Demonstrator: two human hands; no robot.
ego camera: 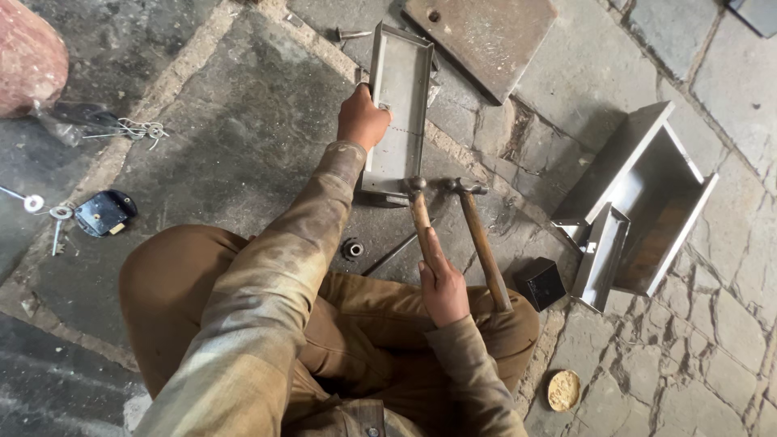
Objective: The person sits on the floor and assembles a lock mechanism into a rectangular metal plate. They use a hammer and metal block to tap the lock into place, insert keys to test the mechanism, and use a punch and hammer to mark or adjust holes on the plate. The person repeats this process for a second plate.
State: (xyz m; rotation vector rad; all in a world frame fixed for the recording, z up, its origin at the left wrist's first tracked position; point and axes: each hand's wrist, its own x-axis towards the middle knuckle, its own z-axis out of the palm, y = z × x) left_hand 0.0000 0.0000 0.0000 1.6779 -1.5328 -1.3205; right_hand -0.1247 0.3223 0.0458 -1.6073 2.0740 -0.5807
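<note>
The metal tray lies on the stone floor straight ahead of the person's knees, its long side running away from them, open face up, with raised edges along both long sides. The left hand is closed on the tray's left edge about midway along it, fingers curled over the rim. The right hand is closed around the wooden handle of a hammer, whose head sits at the tray's near end, touching or just above it; which one cannot be told. A second hammer lies just to the right, its handle resting against the person's right knee and its head close beside the first.

A thin rod and a small round fitting lie on the floor between the knees and the tray. A larger open metal box sits well to the right, with a small black block near its lower corner. A flat rusty plate lies beyond the tray. A dark lock body with keys lies far left.
</note>
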